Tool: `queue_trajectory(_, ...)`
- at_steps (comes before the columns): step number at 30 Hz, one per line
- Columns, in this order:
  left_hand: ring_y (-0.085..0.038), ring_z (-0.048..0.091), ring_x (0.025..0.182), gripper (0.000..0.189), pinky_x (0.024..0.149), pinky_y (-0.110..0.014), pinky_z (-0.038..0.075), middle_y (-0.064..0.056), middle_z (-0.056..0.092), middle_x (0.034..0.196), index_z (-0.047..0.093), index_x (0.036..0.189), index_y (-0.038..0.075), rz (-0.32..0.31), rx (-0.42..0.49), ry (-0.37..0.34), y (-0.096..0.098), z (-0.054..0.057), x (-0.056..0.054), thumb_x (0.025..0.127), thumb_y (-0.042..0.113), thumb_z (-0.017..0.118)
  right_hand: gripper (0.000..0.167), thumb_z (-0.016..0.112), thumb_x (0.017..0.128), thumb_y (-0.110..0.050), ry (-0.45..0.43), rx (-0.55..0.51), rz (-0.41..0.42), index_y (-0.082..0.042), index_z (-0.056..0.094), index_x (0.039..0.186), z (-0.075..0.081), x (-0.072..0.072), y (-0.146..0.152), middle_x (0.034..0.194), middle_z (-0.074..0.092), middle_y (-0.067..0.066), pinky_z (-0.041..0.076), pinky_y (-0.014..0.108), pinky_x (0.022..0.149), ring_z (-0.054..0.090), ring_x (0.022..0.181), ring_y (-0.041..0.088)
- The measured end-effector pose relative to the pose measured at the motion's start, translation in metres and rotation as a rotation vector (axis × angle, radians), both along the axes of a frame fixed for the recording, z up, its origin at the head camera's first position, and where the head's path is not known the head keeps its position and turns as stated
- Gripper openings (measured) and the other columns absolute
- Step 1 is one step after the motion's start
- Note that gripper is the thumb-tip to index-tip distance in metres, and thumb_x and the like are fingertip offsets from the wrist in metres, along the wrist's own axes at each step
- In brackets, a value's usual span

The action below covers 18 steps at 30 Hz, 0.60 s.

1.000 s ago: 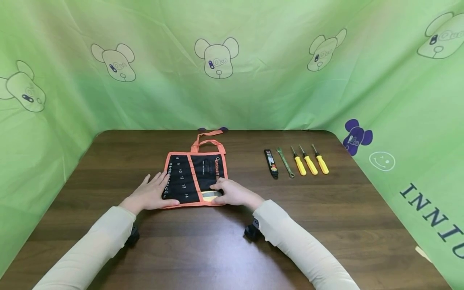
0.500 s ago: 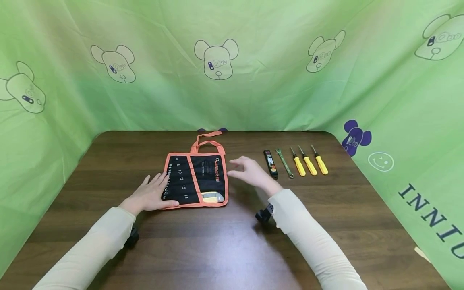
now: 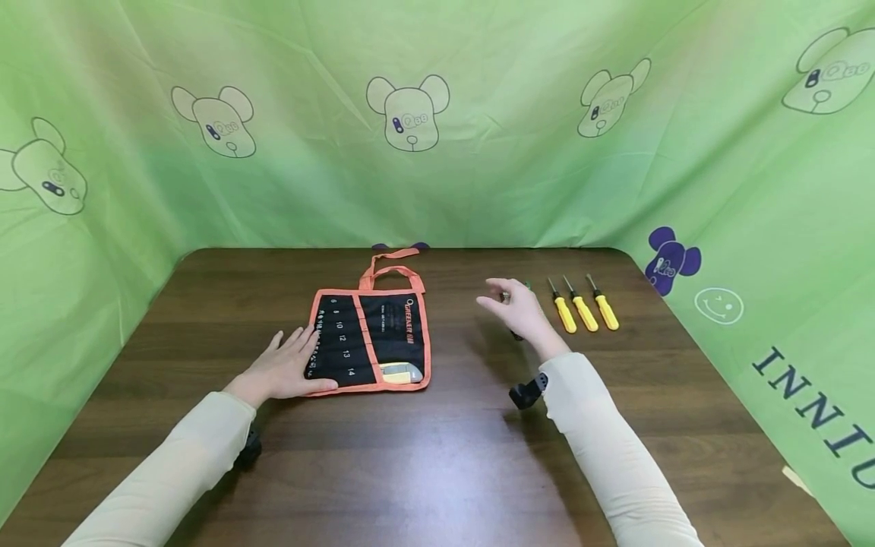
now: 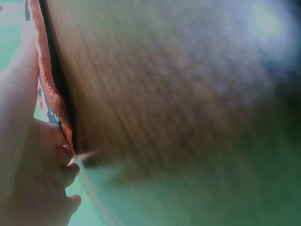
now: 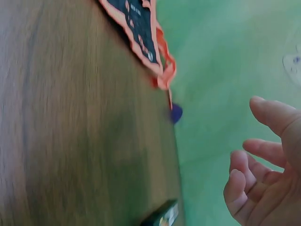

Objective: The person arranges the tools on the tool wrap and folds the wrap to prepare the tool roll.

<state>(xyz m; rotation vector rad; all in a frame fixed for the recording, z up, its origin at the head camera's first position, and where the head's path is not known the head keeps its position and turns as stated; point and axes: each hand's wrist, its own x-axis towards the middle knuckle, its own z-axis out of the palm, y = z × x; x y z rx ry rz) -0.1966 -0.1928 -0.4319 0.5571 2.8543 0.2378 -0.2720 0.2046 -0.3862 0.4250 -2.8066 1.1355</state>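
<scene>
A black tool pouch with orange edging and numbered pockets lies flat on the table. My left hand rests on its left edge with straight, spread fingers. Inside the lower right pocket sits a yellow and grey tool, partly covered. My right hand hovers over the table with loosely bent fingers and holds nothing. Beneath it, a slim black packet shows in the right wrist view; in the head view the hand hides most of it, and nearly all of the green wrench too.
Three screwdrivers with yellow handles lie side by side to the right of my right hand. Orange straps stretch from the pouch toward the table's far edge. A green printed curtain hangs behind the wooden table.
My right hand has left the yellow and grey tool at the pouch and moved right, over the black packet and wrench. My left hand has stayed on the pouch.
</scene>
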Motion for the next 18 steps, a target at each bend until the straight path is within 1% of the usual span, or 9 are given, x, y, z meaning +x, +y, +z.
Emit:
queue_trajectory(6,-0.04,0.015,0.134,0.108,0.104,-0.057,0.006,-0.026,0.016,0.147,0.022,0.142,-0.009,-0.003,0.002,0.003,0.0,-0.001,0.0,0.076,0.076,0.043,0.051,0.064,0.088,-0.024,-0.028,-0.067,-0.097,0.005,0.05,0.127,-0.008,-0.006,0.018,0.113,0.055,0.025,0.04,0.046,0.086,0.051,0.103,0.036)
queue_trajectory(10,-0.04,0.015,0.134,0.108,0.104,-0.057,0.006,-0.026,0.016,0.147,0.022,0.142,-0.009,-0.002,0.003,0.006,-0.001,-0.001,0.001,0.077,0.075,0.044,0.053,0.064,0.088,-0.023,-0.032,-0.065,-0.142,0.009,0.048,0.127,-0.014,-0.009,0.026,0.116,0.054,0.026,0.039,0.046,0.089,0.05,0.107,0.037)
queue_trajectory(18,-0.04,0.015,0.134,0.107,0.104,-0.057,0.006,-0.026,0.016,0.147,0.022,0.141,-0.009,-0.001,0.005,0.0,0.0,0.0,0.001,0.077,0.074,0.045,0.053,0.062,0.089,-0.021,-0.093,-0.038,-0.172,0.011,0.045,0.127,-0.027,-0.011,0.034,0.119,0.052,0.029,0.037,0.049,0.092,0.046,0.112,0.039)
